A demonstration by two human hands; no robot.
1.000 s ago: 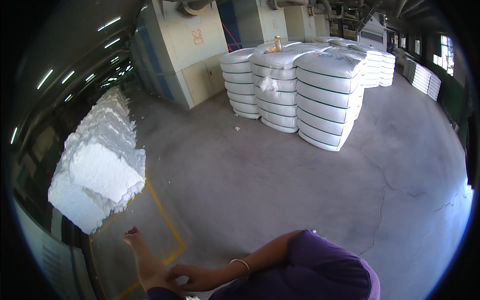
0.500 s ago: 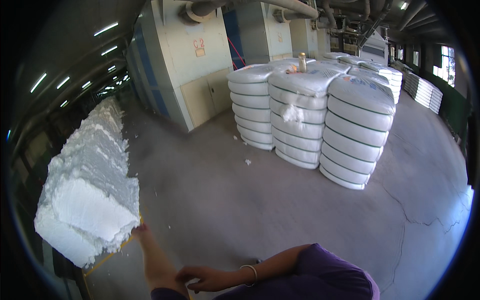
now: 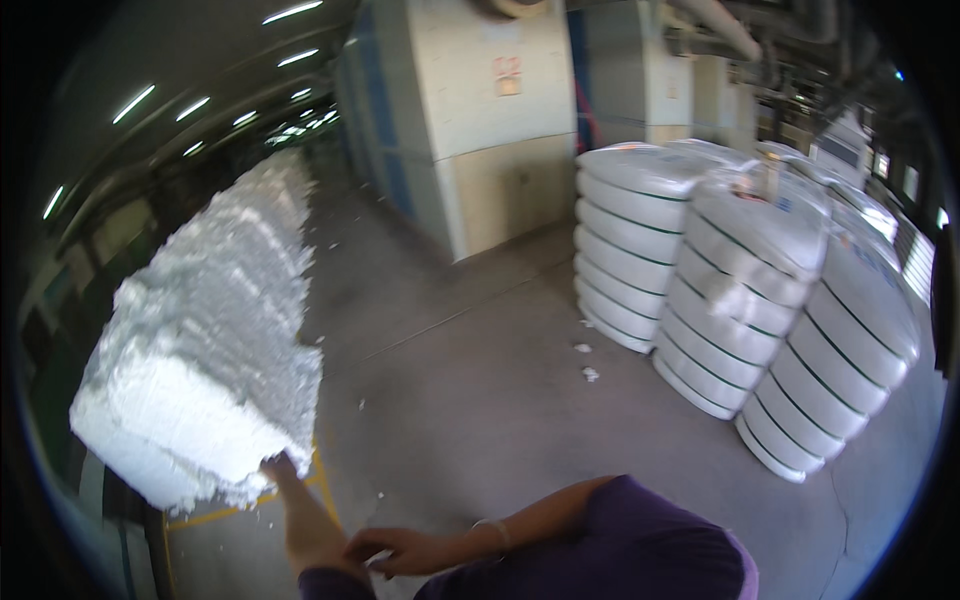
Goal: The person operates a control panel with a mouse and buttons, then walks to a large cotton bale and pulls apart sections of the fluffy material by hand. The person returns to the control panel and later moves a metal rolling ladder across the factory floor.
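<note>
in the head view, the left hand (image 3: pixel 281 466) reaches out from the lower left and overlaps the lower front corner of the white pile (image 3: pixel 205 330); whether it touches, i cannot tell. its grip is small and blurred, so i cannot tell how far it is open or if it holds anything. the right hand (image 3: pixel 395 551) lies across the left forearm, by the sleeve, its grip loosely curved with a gap under the thumb; i cannot tell if it pinches the cloth. a pale bracelet (image 3: pixel 497 534) circles the right wrist. the pile runs back along the left, its near end by a yellow line (image 3: pixel 212 516) on the floor (image 3: pixel 500 430). well apart, at right, stand strapped white bales (image 3: pixel 745 262), one with a torn tuft (image 3: pixel 733 299).
</note>
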